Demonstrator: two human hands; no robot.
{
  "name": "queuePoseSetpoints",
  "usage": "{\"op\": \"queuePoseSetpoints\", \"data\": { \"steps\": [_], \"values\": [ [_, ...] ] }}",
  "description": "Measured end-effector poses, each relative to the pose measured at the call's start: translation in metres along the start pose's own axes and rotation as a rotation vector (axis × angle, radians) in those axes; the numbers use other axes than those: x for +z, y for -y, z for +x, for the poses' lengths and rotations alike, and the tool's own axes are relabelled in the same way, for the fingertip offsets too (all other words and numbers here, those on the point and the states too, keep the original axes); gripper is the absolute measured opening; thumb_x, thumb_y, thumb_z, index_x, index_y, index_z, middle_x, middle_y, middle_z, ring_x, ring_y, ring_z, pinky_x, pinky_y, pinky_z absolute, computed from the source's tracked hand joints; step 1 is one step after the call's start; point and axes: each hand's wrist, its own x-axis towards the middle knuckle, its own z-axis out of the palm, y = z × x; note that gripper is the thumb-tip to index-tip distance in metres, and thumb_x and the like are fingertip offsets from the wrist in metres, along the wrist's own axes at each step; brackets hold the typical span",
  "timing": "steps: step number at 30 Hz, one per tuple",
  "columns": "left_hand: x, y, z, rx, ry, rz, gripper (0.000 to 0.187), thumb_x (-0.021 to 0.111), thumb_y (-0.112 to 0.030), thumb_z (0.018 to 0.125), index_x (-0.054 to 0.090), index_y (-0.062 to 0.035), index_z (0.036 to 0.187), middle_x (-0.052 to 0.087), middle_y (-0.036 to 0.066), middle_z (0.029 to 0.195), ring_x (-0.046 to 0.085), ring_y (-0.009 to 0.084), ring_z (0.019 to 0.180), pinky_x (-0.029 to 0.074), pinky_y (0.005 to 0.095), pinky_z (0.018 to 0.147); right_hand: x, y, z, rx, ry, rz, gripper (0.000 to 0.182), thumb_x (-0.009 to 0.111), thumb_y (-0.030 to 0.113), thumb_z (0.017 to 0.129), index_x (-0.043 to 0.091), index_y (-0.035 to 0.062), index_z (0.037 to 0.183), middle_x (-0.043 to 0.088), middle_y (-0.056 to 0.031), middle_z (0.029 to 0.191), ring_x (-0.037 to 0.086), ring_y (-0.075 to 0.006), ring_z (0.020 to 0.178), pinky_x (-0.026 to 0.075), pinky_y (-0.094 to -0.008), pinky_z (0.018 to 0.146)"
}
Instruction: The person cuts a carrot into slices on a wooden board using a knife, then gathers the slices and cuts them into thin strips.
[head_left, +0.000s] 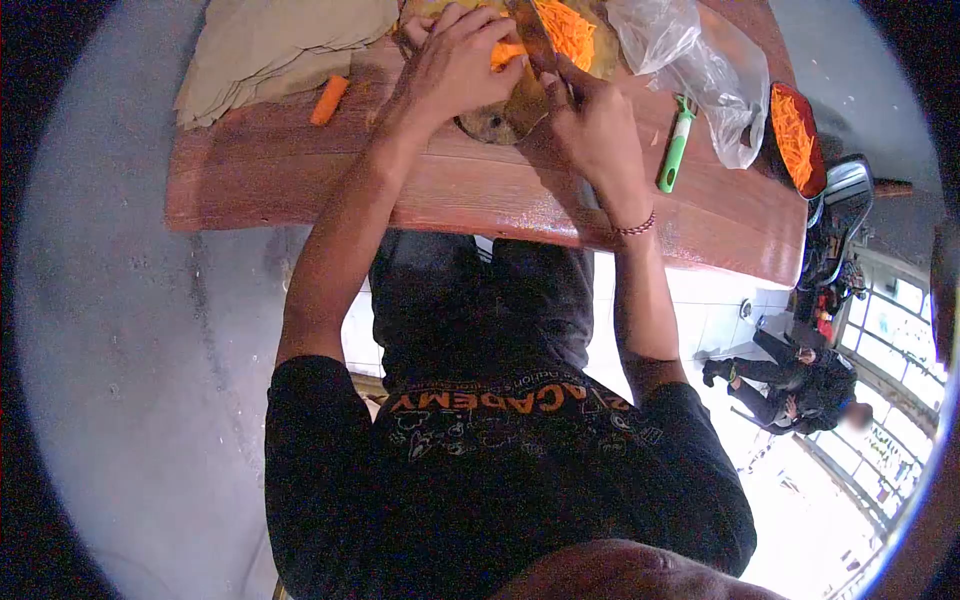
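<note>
My left hand [462, 62] is curled over orange carrot [506, 54] on a round wooden cutting board [495, 125], pressing it down with bent fingers. A knife [532, 38] is gripped by its handle in my right hand [600, 118], its blade standing beside the carrot and my left fingertips. Just past the blade lies a pile of thin carrot strips [566, 36] on the board. A short carrot piece [329, 100] rests on the table left of my left wrist. To the right of my right hand lies a green-handled peeler [675, 150].
The wooden table [270, 190] carries brown paper sheets [285, 50] at the left and a clear plastic bag [700, 65] at the right. A red container [796, 140] of carrot strips sits by the right edge. A person [800, 385] sits far right.
</note>
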Motion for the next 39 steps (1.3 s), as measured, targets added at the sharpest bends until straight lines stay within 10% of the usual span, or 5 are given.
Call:
{"op": "queuePoseSetpoints", "data": {
  "steps": [4, 25, 27, 39],
  "values": [
    [-0.004, -0.007, -0.003, 0.015, -0.023, 0.129, 0.044, 0.073, -0.032, 0.079, 0.065, -0.0084, 0.115, 0.061, 0.014, 0.126, 0.052, 0.0365, 0.117, 0.045, 0.0445, 0.099, 0.009, 0.005, 0.009, -0.112, -0.051, -0.028, 0.025, 0.056, 0.022, 0.093, 0.068, 0.0034, 0.103, 0.064, -0.0294, 0.077, 0.065, -0.047, 0.075, 0.054, -0.0546, 0.068],
    [-0.016, -0.011, 0.002, 0.0, -0.066, -0.066, 0.034, 0.075, -0.032, 0.078, 0.069, -0.0069, 0.1, 0.066, 0.013, 0.11, 0.06, 0.0339, 0.104, 0.046, 0.0461, 0.095, 0.002, 0.002, -0.005, 0.048, 0.037, 0.017, 0.038, 0.06, 0.03, 0.095, 0.066, 0.0008, 0.118, 0.064, -0.032, 0.088, 0.067, -0.0437, 0.088, 0.053, -0.0439, 0.073],
    [-0.024, -0.018, 0.002, -0.01, 0.037, 0.035, 0.034, 0.074, -0.03, 0.078, 0.07, -0.0067, 0.102, 0.067, 0.013, 0.113, 0.06, 0.0347, 0.105, 0.046, 0.0465, 0.096, 0.007, 0.0, -0.006, -0.036, -0.03, -0.003, 0.029, 0.054, 0.027, 0.095, 0.066, 0.002, 0.104, 0.064, -0.0295, 0.076, 0.064, -0.0482, 0.074, 0.053, -0.0551, 0.066],
    [-0.005, -0.005, -0.003, 0.051, -0.075, 0.017, 0.029, 0.074, -0.027, 0.078, 0.072, -0.0126, 0.103, 0.067, 0.012, 0.115, 0.057, 0.0355, 0.113, 0.043, 0.0467, 0.102, 0.022, -0.01, 0.03, -0.13, -0.115, -0.005, 0.031, 0.056, 0.029, 0.094, 0.068, 0.0001, 0.095, 0.064, -0.0301, 0.079, 0.065, -0.0479, 0.077, 0.054, -0.0542, 0.069]
  ]
}}
